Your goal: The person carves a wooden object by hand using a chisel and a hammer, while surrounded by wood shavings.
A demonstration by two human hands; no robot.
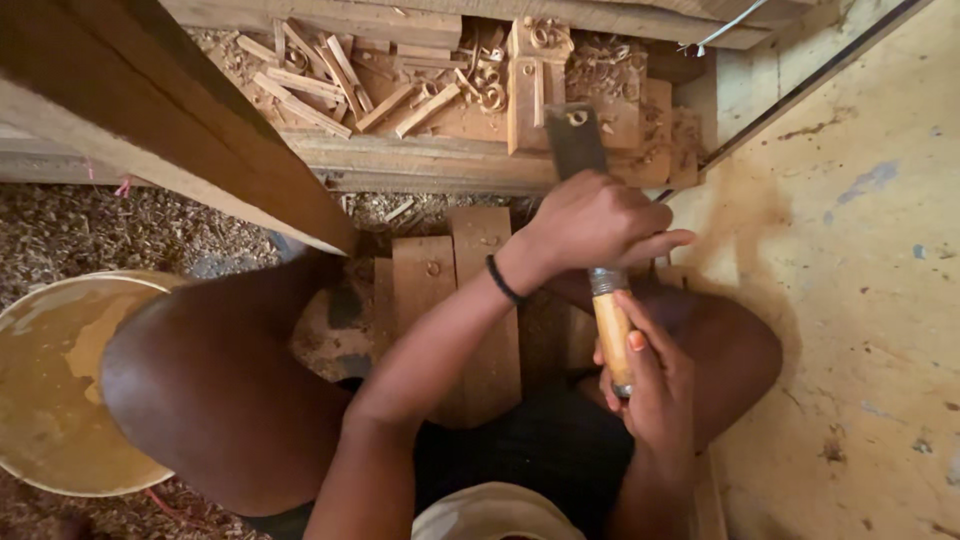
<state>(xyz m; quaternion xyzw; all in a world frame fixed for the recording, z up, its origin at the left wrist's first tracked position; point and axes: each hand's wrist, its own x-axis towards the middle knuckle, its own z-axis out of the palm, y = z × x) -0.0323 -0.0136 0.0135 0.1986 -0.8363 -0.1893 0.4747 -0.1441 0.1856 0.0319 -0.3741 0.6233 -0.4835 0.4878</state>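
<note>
Wood is nearly everything in the head view: pale offcuts and curled shavings (490,90) lie scattered on a plank (420,160), and a dark beam (180,120) slants across the upper left. The left hand (590,222) is wrapped tight around the chisel (592,215) just below its wide dark blade, fingers closed on the steel neck; the right hand (650,385) grips the pale wooden handle lower down, fingers curled round it, thumb along the side. The chisel sits right of centre, above the person's lap, its long axis running almost straight up the picture, blade pointing away from the body toward a small upright block (528,95), handle end toward the chest. The likely trouble, as I judge it, is a slip: if the edge skids off the block, the tool could lurch forward. A round bucket (60,380) stands beside the left knee.
</note>
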